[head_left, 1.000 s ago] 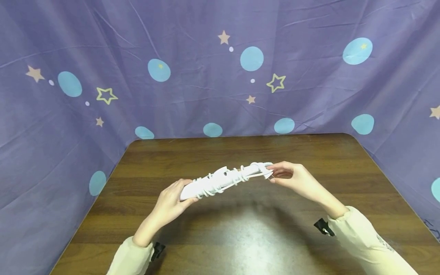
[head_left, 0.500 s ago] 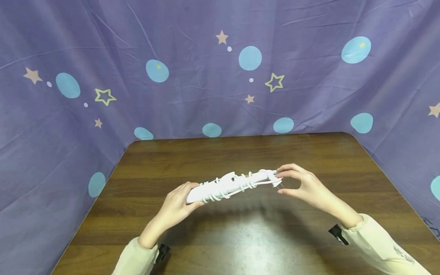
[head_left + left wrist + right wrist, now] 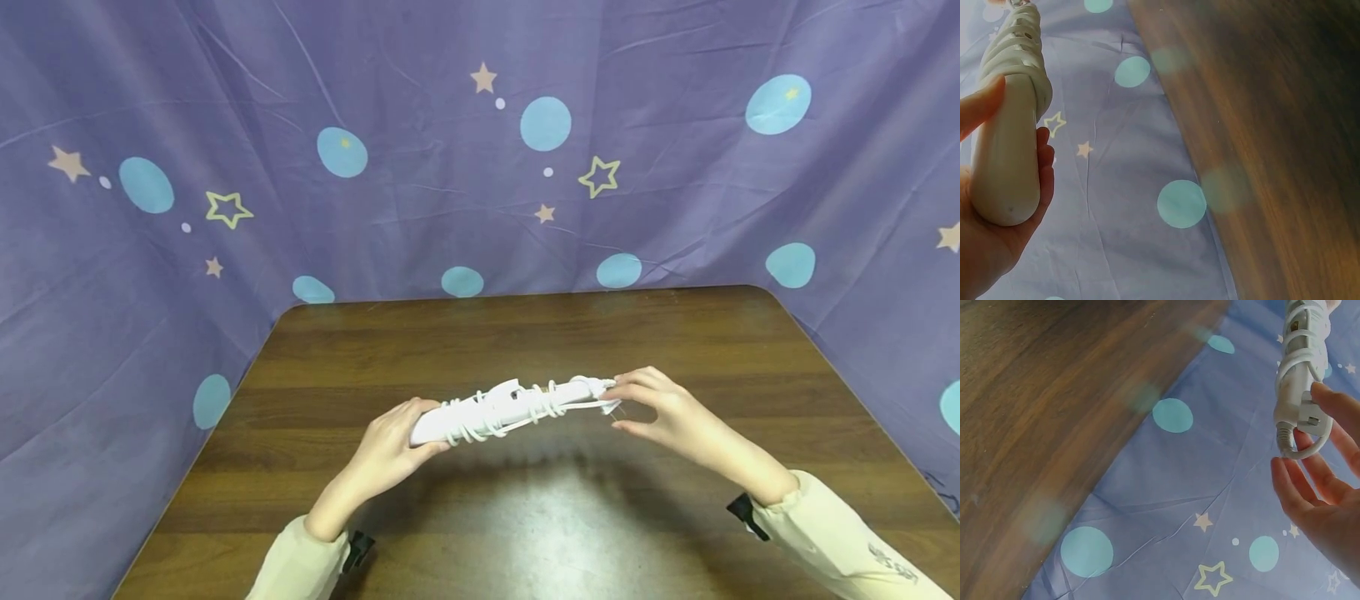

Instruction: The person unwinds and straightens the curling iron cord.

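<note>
A long white appliance with a white cord coiled round it is held above the table, slightly raised at its right end. My left hand grips its smooth rounded end, thumb on one side and fingers round the other. At the opposite end, where the cord leaves the body through a ribbed sleeve, my right hand has its thumb and fingers about the white two-pin plug. The plug lies against the body in the right wrist view.
Beneath both hands stretches a brown wooden table. A purple curtain with blue dots and stars hangs behind it and along its sides. Black bands show at both sleeve cuffs.
Both hands and the appliance have shifted to the right and a little down in the head view. The appliance now lies closer to level. Its left end stays in my left hand.
</note>
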Demonstrator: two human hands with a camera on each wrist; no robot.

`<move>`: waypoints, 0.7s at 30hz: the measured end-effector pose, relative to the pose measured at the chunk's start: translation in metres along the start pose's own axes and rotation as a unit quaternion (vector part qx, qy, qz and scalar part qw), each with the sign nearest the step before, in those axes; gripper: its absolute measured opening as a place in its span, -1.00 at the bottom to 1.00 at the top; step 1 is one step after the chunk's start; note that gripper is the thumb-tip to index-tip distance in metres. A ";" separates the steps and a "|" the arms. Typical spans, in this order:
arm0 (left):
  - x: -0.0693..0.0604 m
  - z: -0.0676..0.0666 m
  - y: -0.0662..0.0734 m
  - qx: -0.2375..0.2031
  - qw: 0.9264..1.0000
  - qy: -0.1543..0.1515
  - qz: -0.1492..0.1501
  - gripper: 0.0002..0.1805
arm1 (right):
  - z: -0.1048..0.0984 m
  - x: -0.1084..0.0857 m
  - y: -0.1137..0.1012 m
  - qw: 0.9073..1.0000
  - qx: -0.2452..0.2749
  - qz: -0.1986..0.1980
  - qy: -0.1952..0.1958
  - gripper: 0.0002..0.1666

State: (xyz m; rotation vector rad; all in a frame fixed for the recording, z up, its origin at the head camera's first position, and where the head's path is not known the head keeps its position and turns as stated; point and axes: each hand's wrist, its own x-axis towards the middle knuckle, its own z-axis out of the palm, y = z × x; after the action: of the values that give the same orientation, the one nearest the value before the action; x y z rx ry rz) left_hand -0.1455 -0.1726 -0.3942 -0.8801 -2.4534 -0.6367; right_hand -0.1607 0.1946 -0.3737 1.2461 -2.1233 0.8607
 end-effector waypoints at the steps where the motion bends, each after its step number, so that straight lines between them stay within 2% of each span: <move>1: 0.000 0.000 0.000 0.000 1.000 -0.002 0.000 -0.50 | 0.001 0.000 0.001 1.000 -0.003 -0.006 -0.003 -0.61; 4: 0.000 0.001 0.001 0.003 1.000 -0.008 0.000 -0.50 | 0.002 -0.001 0.002 1.000 -0.015 -0.020 -0.013 -0.63; 7: 0.000 0.002 0.002 0.004 1.000 -0.009 0.002 -0.50 | 0.003 -0.002 0.003 0.999 -0.035 -0.023 -0.022 -0.77; 9: 0.000 0.003 0.002 0.004 1.000 -0.011 0.004 -0.51 | 0.003 -0.003 0.003 0.999 -0.042 -0.020 -0.024 -0.68; 12: 0.000 0.003 0.002 -0.002 1.000 -0.021 -0.003 -0.51 | 0.003 -0.004 0.002 0.999 -0.025 -0.001 -0.024 -0.51; 17: -0.003 0.002 0.002 -0.013 0.998 -0.053 -0.024 -0.52 | 0.004 -0.007 0.000 0.998 0.032 0.047 -0.020 -0.51; 21: -0.007 0.001 0.001 -0.016 0.997 -0.070 -0.032 -0.53 | 0.006 -0.008 -0.002 0.999 0.035 0.040 -0.004 -0.55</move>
State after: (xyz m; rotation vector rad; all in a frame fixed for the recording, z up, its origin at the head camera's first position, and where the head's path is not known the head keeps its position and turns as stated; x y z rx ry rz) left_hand -0.1404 -0.1742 -0.3983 -0.8879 -2.6129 -0.6580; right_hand -0.1561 0.1937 -0.3828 1.2087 -2.1787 0.9743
